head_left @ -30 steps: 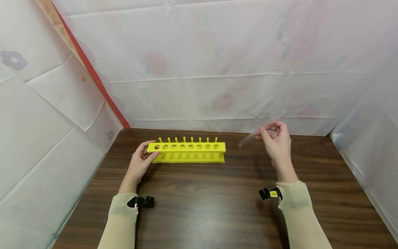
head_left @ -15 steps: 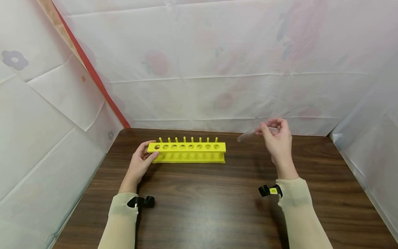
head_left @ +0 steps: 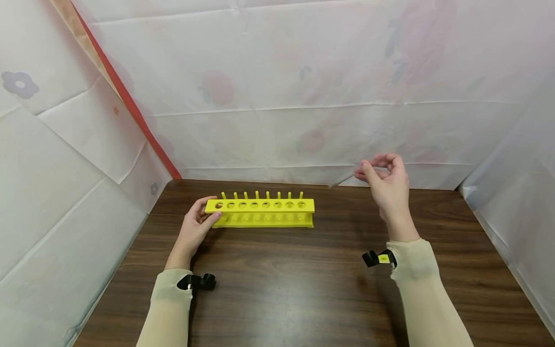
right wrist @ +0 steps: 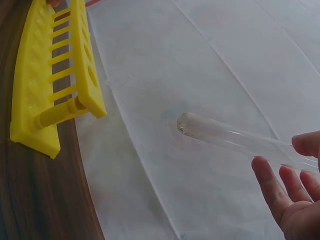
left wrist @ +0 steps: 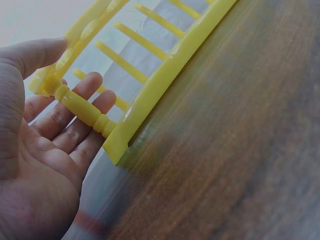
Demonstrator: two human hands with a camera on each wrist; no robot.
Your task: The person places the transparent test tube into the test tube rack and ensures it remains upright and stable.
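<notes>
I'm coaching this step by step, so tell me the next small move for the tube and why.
Probably tip the glass tube rounded end down and carry it left toward the yellow rack. The right hand pinches it nearly level, in the air, well right of the rack; every hole looks empty, and the left hand grips the rack's left end, steadying it.

Glossy yellow plastic rack, wood-grain table, clear tube.
</notes>
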